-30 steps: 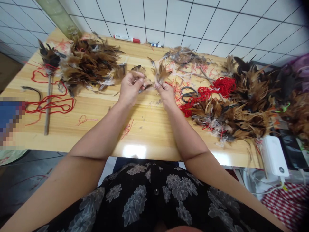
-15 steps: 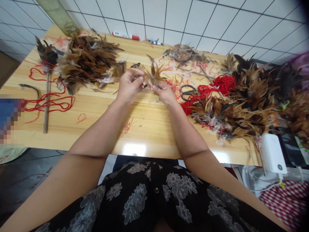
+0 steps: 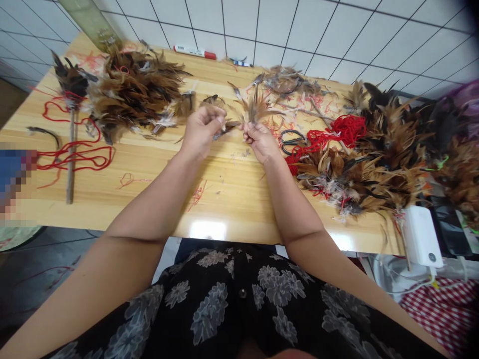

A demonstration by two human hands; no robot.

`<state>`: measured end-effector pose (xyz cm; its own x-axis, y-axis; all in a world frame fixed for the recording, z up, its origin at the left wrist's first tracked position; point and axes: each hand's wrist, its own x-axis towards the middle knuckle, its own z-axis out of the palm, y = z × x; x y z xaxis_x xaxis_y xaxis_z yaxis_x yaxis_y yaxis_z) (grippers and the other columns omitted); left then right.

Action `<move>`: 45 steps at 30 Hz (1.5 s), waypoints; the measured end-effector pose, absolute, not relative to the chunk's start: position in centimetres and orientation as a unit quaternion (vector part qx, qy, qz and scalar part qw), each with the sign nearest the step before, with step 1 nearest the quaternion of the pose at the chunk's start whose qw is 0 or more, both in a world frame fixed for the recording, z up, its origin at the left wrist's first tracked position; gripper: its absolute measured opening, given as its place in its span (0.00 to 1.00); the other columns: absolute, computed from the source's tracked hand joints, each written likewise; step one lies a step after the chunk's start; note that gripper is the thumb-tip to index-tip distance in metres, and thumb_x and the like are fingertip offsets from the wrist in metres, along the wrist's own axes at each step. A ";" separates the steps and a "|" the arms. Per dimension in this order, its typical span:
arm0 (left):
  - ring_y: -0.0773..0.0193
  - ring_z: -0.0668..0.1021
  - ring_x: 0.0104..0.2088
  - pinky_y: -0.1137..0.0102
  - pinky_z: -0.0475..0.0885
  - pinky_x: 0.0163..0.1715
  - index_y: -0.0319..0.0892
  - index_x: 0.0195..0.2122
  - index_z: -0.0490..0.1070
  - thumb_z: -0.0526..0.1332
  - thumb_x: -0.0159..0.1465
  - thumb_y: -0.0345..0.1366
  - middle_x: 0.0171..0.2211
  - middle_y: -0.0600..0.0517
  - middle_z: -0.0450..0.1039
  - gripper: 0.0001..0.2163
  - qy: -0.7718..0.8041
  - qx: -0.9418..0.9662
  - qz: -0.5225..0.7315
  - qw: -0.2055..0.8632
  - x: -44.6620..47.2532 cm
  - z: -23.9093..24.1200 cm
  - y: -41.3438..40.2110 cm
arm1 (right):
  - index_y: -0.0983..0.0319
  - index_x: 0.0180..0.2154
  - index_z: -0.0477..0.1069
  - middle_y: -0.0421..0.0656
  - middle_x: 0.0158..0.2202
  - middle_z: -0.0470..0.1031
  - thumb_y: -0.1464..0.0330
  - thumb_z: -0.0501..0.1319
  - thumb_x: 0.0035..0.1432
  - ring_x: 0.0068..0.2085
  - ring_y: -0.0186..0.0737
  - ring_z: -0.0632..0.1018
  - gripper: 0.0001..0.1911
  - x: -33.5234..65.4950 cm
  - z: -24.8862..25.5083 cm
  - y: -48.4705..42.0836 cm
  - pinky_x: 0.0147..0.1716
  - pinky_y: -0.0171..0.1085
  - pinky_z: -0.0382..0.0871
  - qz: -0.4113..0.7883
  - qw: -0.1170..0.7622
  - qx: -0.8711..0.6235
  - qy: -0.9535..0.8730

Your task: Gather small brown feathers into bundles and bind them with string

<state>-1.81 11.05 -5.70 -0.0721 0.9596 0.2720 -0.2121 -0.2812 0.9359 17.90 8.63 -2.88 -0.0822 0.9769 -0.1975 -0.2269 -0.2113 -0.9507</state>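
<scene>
My right hand [image 3: 261,141] is closed around the base of a small bunch of brown feathers [image 3: 257,105], whose tips fan upward. To its left, my left hand [image 3: 202,130] is pinched; whatever lies between its thumb and fingers is too small to make out. The two hands are a short way apart above the wooden table [image 3: 235,199]. Some loose dark feathers [image 3: 226,128] lie just beyond my left fingers. A large pile of brown feathers [image 3: 138,94] rests to the left of my hands.
At left lies a stick with dark feathers bound on its end [image 3: 71,149], with red cord [image 3: 101,158] across it. On the right are scissors [image 3: 294,141], red yarn [image 3: 348,130], feather bundles [image 3: 359,174] and a white power bank [image 3: 422,237]. A marker [image 3: 194,52] lies by the wall.
My right hand has shifted right and turned, carrying the feather bunch away from my left hand. The gap between the hands has widened. My left hand has barely moved.
</scene>
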 end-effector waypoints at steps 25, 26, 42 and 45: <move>0.69 0.79 0.27 0.76 0.76 0.29 0.44 0.32 0.74 0.85 0.74 0.36 0.28 0.57 0.75 0.21 0.392 0.393 0.592 0.585 -0.6 -3.5 9.5 | 0.58 0.31 0.71 0.35 0.30 0.72 0.61 0.78 0.72 0.34 0.31 0.70 0.21 17.7 -3.4 8.7 0.40 0.33 0.68 0.587 0.465 -0.474 -0.463; 0.69 0.79 0.27 0.76 0.76 0.29 0.44 0.32 0.74 0.85 0.74 0.36 0.28 0.57 0.74 0.21 0.392 0.389 0.590 0.589 -0.5 -3.4 9.4 | 0.59 0.31 0.72 0.34 0.30 0.72 0.62 0.79 0.71 0.34 0.31 0.70 0.21 17.7 -3.4 8.7 0.40 0.33 0.69 0.586 0.462 -0.474 -0.467; 0.68 0.79 0.29 0.75 0.74 0.30 0.43 0.32 0.75 0.82 0.74 0.27 0.28 0.55 0.75 0.19 0.401 0.375 0.567 0.614 0.9 -2.5 8.0 | 0.60 0.34 0.77 0.39 0.33 0.79 0.47 0.79 0.68 0.42 0.37 0.79 0.26 17.1 -4.6 9.0 0.49 0.38 0.78 0.547 0.459 -0.476 -0.513; 0.69 0.78 0.27 0.76 0.73 0.29 0.43 0.31 0.73 0.82 0.73 0.25 0.27 0.57 0.74 0.21 0.414 0.370 0.564 0.611 0.8 -1.9 7.8 | 0.60 0.34 0.77 0.37 0.31 0.74 0.42 0.77 0.69 0.38 0.35 0.75 0.29 17.1 -5.5 9.7 0.44 0.37 0.74 0.522 0.457 -0.501 -0.518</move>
<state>0.84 7.76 -1.90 0.0206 0.9960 -0.0874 -0.3828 0.0886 0.9196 17.10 9.70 -5.50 -0.0803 0.9955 -0.0503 0.0424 -0.0470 -0.9980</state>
